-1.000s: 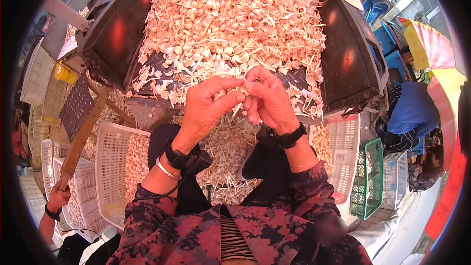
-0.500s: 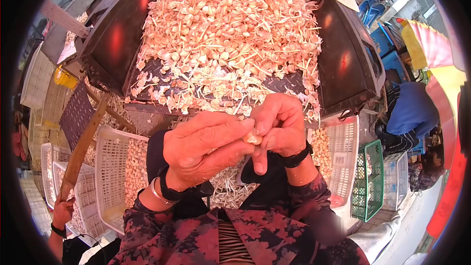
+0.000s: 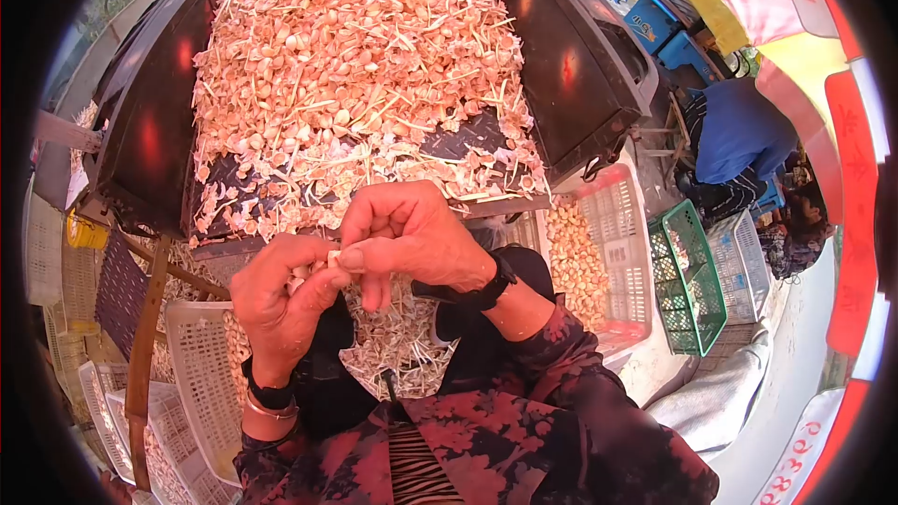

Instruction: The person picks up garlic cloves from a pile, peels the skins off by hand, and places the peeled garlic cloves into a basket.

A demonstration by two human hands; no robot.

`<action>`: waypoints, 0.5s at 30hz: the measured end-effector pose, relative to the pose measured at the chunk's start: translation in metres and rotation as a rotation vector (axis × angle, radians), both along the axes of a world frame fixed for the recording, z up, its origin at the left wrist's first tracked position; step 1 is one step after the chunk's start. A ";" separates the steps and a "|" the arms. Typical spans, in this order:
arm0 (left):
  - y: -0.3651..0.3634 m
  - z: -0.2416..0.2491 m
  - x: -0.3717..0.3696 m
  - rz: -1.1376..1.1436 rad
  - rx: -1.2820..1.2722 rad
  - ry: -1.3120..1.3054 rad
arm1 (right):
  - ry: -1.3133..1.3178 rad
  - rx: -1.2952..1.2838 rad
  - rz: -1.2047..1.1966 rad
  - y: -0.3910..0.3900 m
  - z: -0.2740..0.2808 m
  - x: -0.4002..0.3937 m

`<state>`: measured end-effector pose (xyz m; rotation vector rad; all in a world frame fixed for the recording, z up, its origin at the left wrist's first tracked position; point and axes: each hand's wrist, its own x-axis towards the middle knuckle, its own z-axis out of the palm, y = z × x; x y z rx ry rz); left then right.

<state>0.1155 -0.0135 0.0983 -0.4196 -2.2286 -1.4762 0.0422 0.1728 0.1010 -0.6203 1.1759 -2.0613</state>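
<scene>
Wooden pole (image 3: 148, 355): far L of the hands; approx. outer limit for L elbow.
L crate (image 3: 201, 346): slotted rim just beside L forearm; tight clearance, so lift wrist before shifting sideways.
L hand (image 3: 281, 295): fingers curled round pale pcs. (image 3: 298, 278), thumb tip up by the clove; probably best as steady holder, grip light.
Clove (image 3: 334, 260): small, pale, between fingertips of both hands, near side of heap; partly hidden, so condition can't be told.
Heap (image 3: 355, 56): cloves, skins & stems, far; loose near fringe, easily brushed, so hands best held low & near.
Stem litter (image 3: 402, 332): between knees, near; most open room, approx. central.
R hand (image 3: 407, 238): thumb & index pinched on clove, other fingers bent; short thumb strokes w/ quiet wrist should give best control.
Cart bed (image 3: 468, 137): near edge just beyond knuckles; far reach bounded R by black side wall (image 3: 580, 65).
R crate (image 3: 631, 262): well R of R hand; rim limits wide elbow swing.
</scene>
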 end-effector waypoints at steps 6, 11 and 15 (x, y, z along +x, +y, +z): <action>0.000 -0.023 -0.010 -0.208 0.940 -0.589 | 0.078 0.072 -0.103 -0.014 -0.004 0.006; -0.016 -0.073 -0.014 -0.174 1.460 -0.887 | 1.014 0.271 -0.212 -0.012 -0.016 -0.005; -0.049 -0.076 0.002 -0.323 1.623 -0.738 | 1.202 1.187 -0.916 0.089 -0.063 -0.112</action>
